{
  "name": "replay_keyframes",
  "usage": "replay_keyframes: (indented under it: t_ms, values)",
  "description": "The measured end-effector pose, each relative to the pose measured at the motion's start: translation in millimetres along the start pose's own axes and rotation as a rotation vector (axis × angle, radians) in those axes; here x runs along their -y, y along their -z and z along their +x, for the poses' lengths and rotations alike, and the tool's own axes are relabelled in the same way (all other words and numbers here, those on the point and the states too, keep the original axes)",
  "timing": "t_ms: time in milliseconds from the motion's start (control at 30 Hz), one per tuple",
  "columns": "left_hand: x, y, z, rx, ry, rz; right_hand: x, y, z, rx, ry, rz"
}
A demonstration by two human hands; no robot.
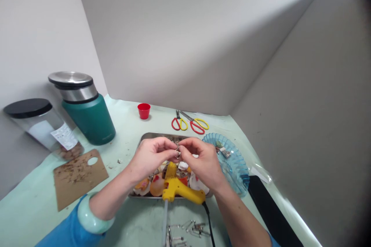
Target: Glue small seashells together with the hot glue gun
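Note:
Above a metal tray [150, 135], my left hand [153, 153] and my right hand [201, 158] meet fingertip to fingertip. Both are closed in a pinch around a tiny item [178, 149], dark and pale in parts, too small to name. Shells [157, 185] in orange and white fill the tray below. A yellow glue gun [181, 190] lies across the tray's near edge, with a glue stick [165, 216] out of its back and a black cord trailing toward me. Several small metal clips or pins [197, 228] lie in front of the tray.
A blue glass dish [242, 164] with small pieces stands right of the tray. Two pairs of scissors [198, 124] and a red cup [144, 111] lie beyond. At left are a green flask [89, 119], a clear jar [43, 131] and a brown board [78, 177].

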State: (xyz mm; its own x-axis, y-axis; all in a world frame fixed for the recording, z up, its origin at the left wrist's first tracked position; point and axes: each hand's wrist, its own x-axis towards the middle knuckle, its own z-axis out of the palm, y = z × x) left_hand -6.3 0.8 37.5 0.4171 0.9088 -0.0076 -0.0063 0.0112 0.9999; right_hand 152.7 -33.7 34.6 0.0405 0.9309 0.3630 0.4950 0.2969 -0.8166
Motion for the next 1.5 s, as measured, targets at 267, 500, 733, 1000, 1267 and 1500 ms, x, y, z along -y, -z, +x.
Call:
replay_keyframes:
  t_ms: [267, 500, 733, 1000, 1267, 1500]
  values:
    - [0.4, 0.2, -2.5, -0.037, -0.039, 0.124, -3.0, -1.4, 1.8, 0.015, 0.045, -0.093]
    - [-3.7, 0.8, 0.4, -0.055, 0.037, 0.027, -7.8, -1.1, -0.1, 0.051, 0.039, -0.035]
    - [-3.1, 2.6, 1.8, -0.084, 0.031, 0.011, 0.8, 7.3, 2.5, -0.023, 0.193, -0.081]
    - [-2.9, -2.7, -1.4, -0.135, -0.022, 0.012, 1.1, 4.1, -0.2, -0.052, 0.344, -0.306]
    - [1.2, -4.9, -2.7, -0.162, -0.092, 0.083, -2.9, -1.7, -1.9, -0.068, 0.365, -0.399]
    - [1.2, -4.9, -2.1, -0.164, -0.064, 0.033, -4.8, -7.4, -0.8, -0.112, 0.334, -0.383]
